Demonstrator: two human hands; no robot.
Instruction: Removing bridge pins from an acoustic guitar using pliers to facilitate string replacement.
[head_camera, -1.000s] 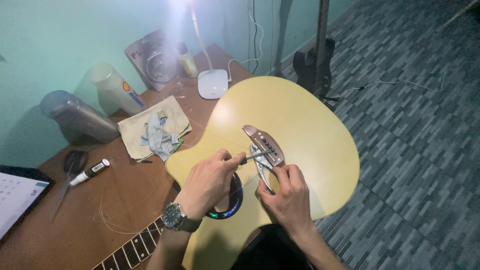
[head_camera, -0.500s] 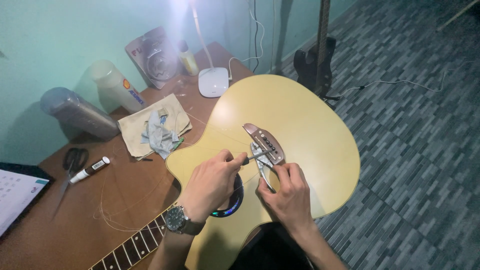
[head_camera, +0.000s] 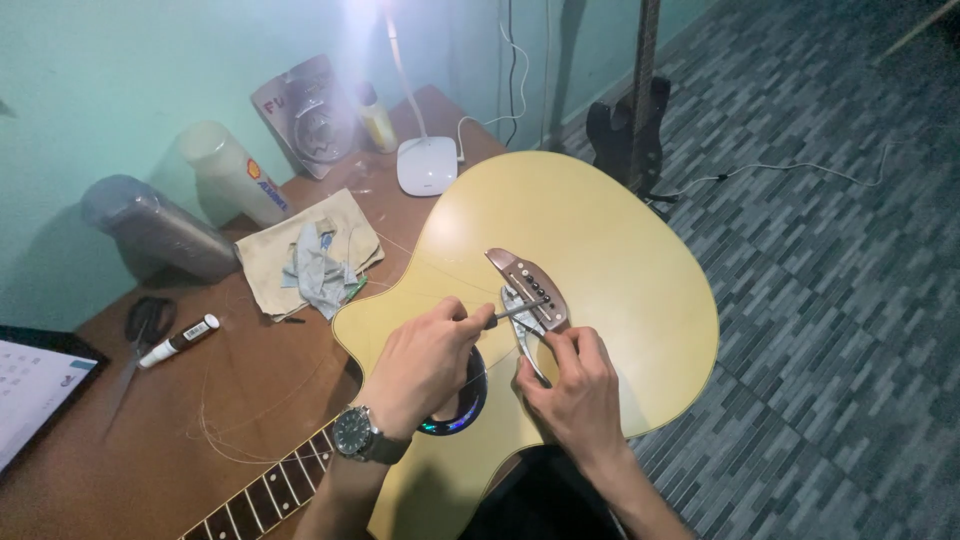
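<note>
A yellow acoustic guitar (head_camera: 600, 230) lies flat on the brown counter (head_camera: 250, 400); the left hand (head_camera: 425, 362) has its fingers clamped on a thin metal tool (head_camera: 512, 311) at the bridge (head_camera: 528, 287); the right hand (head_camera: 572, 385) pinches a silvery tool (head_camera: 524, 338) just beside it.

Place: I read this as a home guitar-repair corner, a small room used as a workshop.
Desk: a worn brown wooden desk (head_camera: 290, 390) pushed against a plain turquoise wall (head_camera: 110, 90).
Instruments: I see a pale yellow acoustic guitar (head_camera: 610, 250) laid flat on the desk, and a dark electric guitar (head_camera: 630, 130) standing on the floor.
Tools: scissors (head_camera: 140, 325), a rag (head_camera: 318, 262), a white desk lamp (head_camera: 425, 160).
Floor: grey brick-pattern floor (head_camera: 830, 300), as in a house.
</note>
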